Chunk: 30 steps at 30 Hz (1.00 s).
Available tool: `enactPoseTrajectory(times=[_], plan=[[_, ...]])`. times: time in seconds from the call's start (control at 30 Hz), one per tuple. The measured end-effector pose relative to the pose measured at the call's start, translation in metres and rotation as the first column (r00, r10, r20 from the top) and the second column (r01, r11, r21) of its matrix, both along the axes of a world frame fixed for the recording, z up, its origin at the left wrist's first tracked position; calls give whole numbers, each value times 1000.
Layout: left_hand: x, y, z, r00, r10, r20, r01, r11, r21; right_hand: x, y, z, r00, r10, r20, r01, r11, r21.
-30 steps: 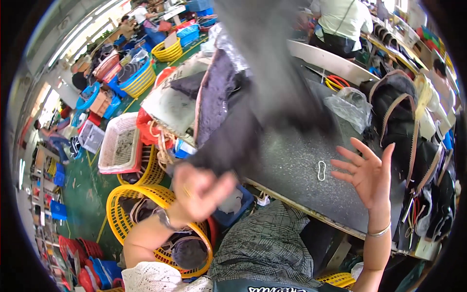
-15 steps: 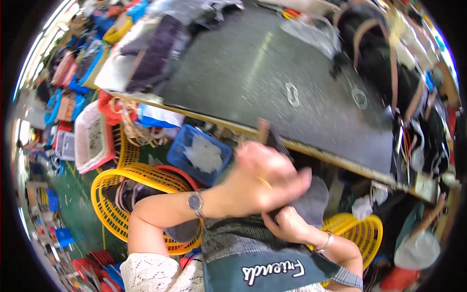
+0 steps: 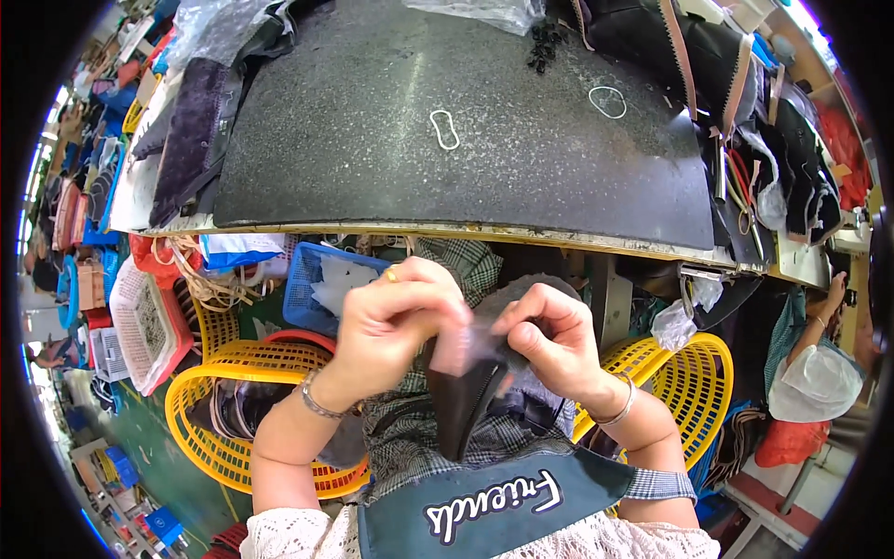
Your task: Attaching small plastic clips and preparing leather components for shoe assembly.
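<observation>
In my lap lies a dark boot upper (image 3: 466, 405) with a zipper along one side; fuzzy grey lining (image 3: 529, 287) shows beyond my fingers. My left hand (image 3: 396, 321) is closed in a pinch over its upper end, the fingertips smeared by motion. Thumb and forefinger of my right hand (image 3: 556, 343) pinch at the upper's edge, facing the left fingertips. A pale blur runs between the two hands; whether it is thread or film I cannot tell. Under the work is my checked apron (image 3: 400, 424).
Ahead stands a black-topped workbench (image 3: 345, 149) bearing two pale loops (image 3: 444, 130). Dark leather pieces (image 3: 643, 42) lie at its far right, scissors (image 3: 742, 200) near its right edge. Yellow baskets (image 3: 207, 438) flank me, and a blue basket (image 3: 300, 289) sits under the bench edge.
My left hand has drawn back from across the right one to the left side. My right hand has risen. The upper now stands more upright in my lap, its zipper showing.
</observation>
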<state>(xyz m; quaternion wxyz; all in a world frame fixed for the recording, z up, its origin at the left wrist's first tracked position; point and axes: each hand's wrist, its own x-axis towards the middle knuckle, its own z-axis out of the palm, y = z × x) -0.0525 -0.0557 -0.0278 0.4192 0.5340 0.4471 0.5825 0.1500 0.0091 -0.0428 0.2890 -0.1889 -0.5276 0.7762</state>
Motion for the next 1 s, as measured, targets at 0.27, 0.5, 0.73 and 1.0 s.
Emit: enactPoseTrajectory(times=[0.27,0.5,0.73,1.0], plan=[[-40,-11,18,775,-244,583,507,790,-344,-28,11,2,920,255,-297,-371,811,-452],[-26,-38,10,902,-280,329,332,936,-114,-23,10,23,884,467,-9,-430,805,-409],[-37,-36,12,874,-325,361,372,926,-66,-36,69,57,941,-278,191,98,766,636],[-26,-20,47,903,-430,24,401,818,-412,-75,271,25,566,-568,598,84,761,643]])
